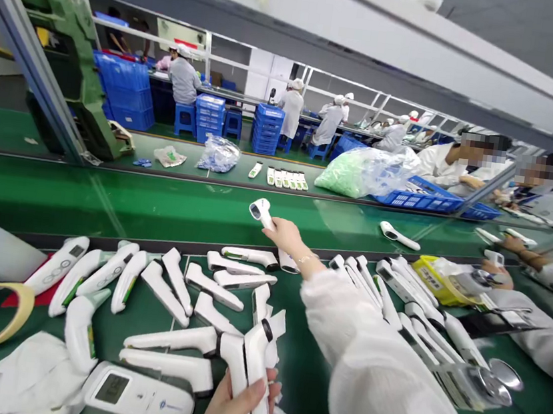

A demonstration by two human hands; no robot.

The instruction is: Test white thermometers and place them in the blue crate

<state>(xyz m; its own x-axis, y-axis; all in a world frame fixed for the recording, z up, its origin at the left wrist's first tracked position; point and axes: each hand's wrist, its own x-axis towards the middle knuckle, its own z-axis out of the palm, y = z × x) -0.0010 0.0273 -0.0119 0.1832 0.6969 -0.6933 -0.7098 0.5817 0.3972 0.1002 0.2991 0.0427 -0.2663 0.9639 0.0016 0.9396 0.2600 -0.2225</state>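
Observation:
My left hand [226, 410], low in the middle of the head view, is closed around two white infrared thermometers [258, 356] held side by side, their heads up. Stretched out over the green conveyor belt [180, 212], my right hand [287, 235] grips another white thermometer [264, 215] by its handle, with the dark-rimmed head pointing away. Several more white thermometers [172, 338] lie on the green bench around my left hand, some with green strips showing at the handle. One with a grey display [142, 395] lies face up at the front.
A tape roll [13, 336], a white cloth [31, 375] and a bottle [3, 254] stand at left. A thermometer [398, 235] lies on the belt. At right are a yellow box [436, 277], metal discs [501, 382] and a co-worker's hand [497, 274]. A white beam [330, 12] crosses overhead.

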